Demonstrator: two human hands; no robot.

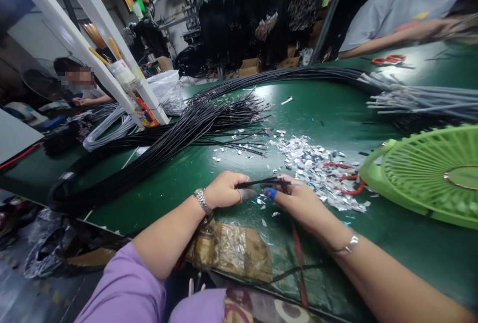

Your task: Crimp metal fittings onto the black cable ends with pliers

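My left hand (224, 188), a watch at its wrist and a grey cover on one finger, is closed on a thin black cable (261, 181). The cable stretches across to my right hand (295, 194), which has blue wrapping on one digit and is closed around the other end. Whether it is one cable or two side by side, I cannot tell. Both hands hover over the near edge of the green table (160, 183). Just beyond them lies a thick bundle of black cables (179, 136), its stripped ends pointing right. A pile of silvery foil scraps (313, 161) spreads beyond my right hand.
A green fan (440, 176) stands at the right, with red-handled scissors (353, 183) beside it. Grey cables (421, 99) lie behind the fan. White posts (100, 34) rise at the left. Taped cardboard (239, 251) lies at the near edge. Two co-workers sit across the table.
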